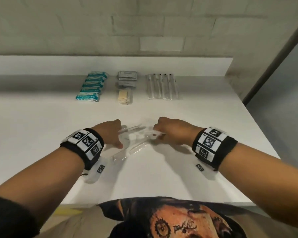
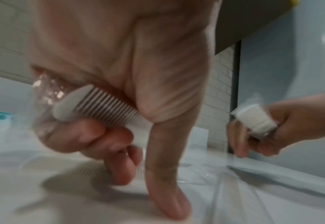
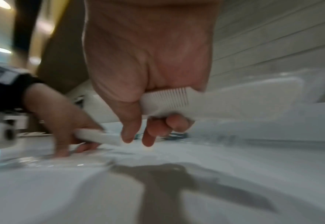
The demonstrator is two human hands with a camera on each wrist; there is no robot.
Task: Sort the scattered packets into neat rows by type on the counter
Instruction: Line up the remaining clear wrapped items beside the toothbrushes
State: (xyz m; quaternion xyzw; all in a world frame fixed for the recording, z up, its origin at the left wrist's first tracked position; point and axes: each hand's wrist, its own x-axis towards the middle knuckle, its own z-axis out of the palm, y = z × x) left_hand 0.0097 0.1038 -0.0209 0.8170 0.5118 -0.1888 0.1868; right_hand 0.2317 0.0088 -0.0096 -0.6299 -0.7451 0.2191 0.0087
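Near the middle of the white counter (image 1: 41,134), my left hand (image 1: 110,133) grips a white comb packet (image 1: 131,128) in clear wrap. Up close, its fingers (image 2: 92,136) curl round the comb (image 2: 100,106) and the thumb points down to the counter. My right hand (image 1: 169,133) holds a second wrapped comb (image 1: 153,133), with its fingers (image 3: 177,122) curled under the comb's spine (image 3: 215,98). Another clear long packet (image 1: 129,152) lies flat between the hands.
At the back stand three rows: blue tissue packets (image 1: 91,86), grey sachets (image 1: 127,78) with beige packets (image 1: 126,96) in front, and wrapped toothbrushes (image 1: 162,86). A wall runs behind them, and the counter's right edge (image 1: 265,134) slants away.
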